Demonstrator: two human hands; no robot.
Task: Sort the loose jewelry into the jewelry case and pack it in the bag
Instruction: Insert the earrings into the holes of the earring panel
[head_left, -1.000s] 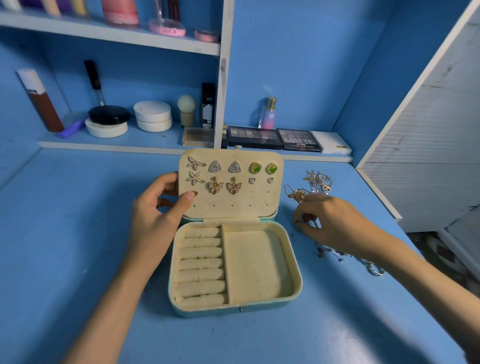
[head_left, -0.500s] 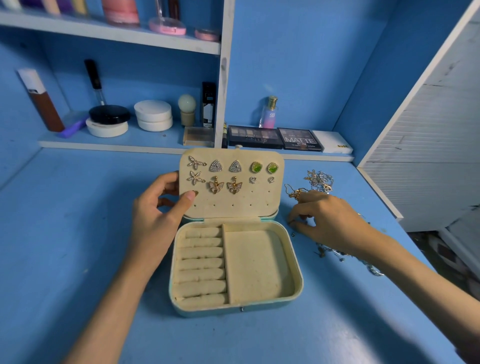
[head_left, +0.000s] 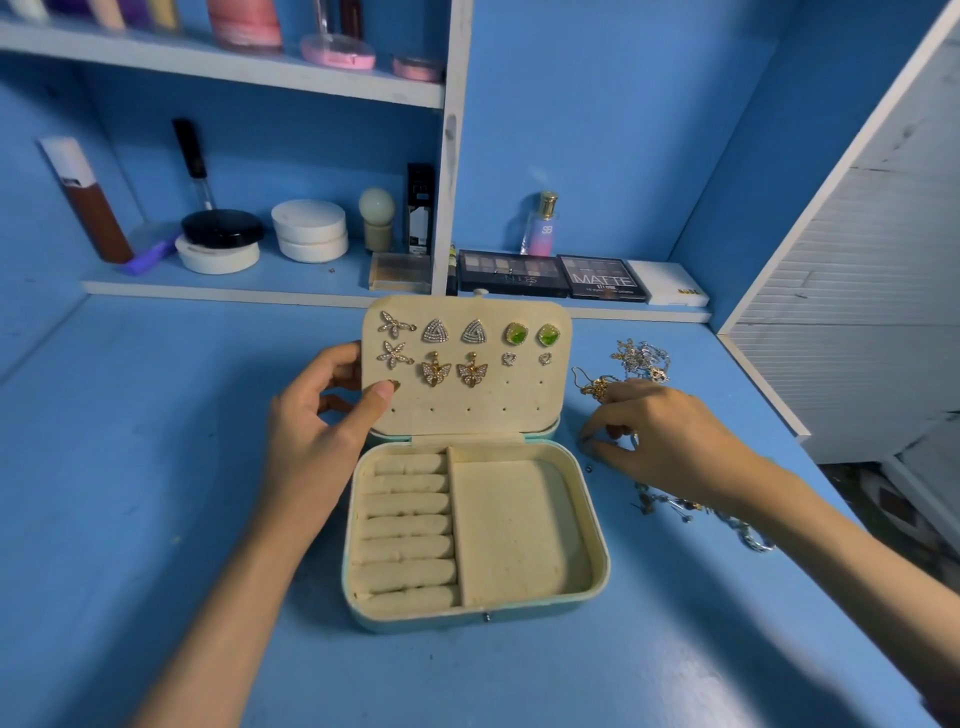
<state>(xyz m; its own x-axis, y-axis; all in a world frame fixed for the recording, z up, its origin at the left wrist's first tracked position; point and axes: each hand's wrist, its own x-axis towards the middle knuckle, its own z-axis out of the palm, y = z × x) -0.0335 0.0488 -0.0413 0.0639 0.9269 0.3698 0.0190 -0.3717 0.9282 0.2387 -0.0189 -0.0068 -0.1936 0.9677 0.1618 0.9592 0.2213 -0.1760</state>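
The mint jewelry case (head_left: 597, 566) lies open on the blue table, its cream lid (head_left: 509, 405) standing up. Several earring pairs are pinned in the lid: stars, triangles, green stones, butterflies, small hearts. My left hand (head_left: 322, 431) grips the lid's left edge, thumb pressed on a small gold earring (head_left: 395, 385) in the third row. My right hand (head_left: 670, 441) rests fingertips-down on the table right of the case, among loose jewelry; whether it pinches a piece I cannot tell. A gold earring (head_left: 595, 387) and a silver chain tangle (head_left: 641, 358) lie behind it. More pieces (head_left: 675, 506) lie under the wrist.
A low shelf at the back holds eyeshadow palettes (head_left: 511, 273), a perfume bottle (head_left: 543, 223), cream jars (head_left: 310, 230) and a foundation bottle (head_left: 88, 200). A white cabinet (head_left: 872, 291) bounds the table's right side. No bag is in view.
My right hand slid a little left and nearer over the loose jewelry, fingers now spread onto the table. My left hand and the case have stayed put.
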